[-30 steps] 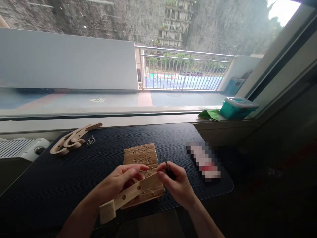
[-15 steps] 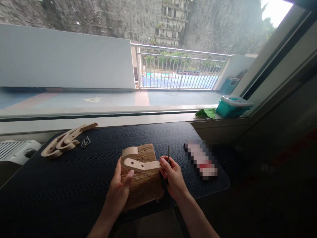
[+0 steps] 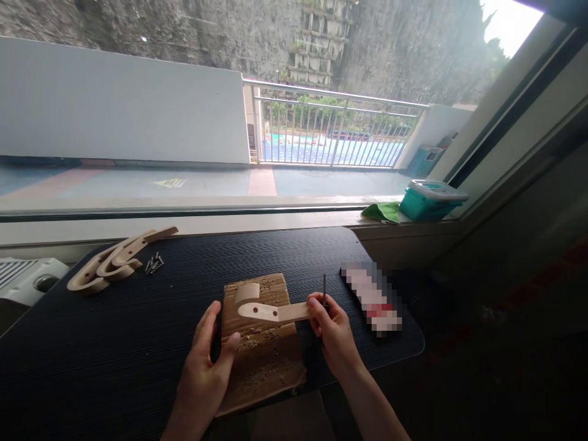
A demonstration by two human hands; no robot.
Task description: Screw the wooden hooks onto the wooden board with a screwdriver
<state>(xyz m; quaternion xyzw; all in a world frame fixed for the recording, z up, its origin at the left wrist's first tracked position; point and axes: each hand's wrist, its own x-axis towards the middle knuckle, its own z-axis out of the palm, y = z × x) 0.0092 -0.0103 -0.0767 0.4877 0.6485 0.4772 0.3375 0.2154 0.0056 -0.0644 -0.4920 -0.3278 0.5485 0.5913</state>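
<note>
A pale wooden hook (image 3: 260,312) with two dark screw holes lies across a brown, grooved slab (image 3: 261,380) dotted with small pits or crumbs. My right hand (image 3: 334,334) pinches the straight end of the hook between thumb and fingers. A thin metal shaft, like a screwdriver's (image 3: 324,289), sticks up from the same hand; its lower part is hidden. My left hand (image 3: 204,361) is spread at the slab's left edge, its thumb tip over the surface and its fingers off the hook.
More wooden hooks (image 3: 114,257) lie at the table's far left, with several screws (image 3: 154,263) beside them. A blurred-out flat object (image 3: 372,297) rests on the right of the black table (image 3: 114,349). The windowsill bears a green cloth (image 3: 382,212) and a teal lidded box (image 3: 432,201).
The hook has moved right, out of my left hand, with my right hand holding its end. My left hand has let go and shifted left, its fingers spread.
</note>
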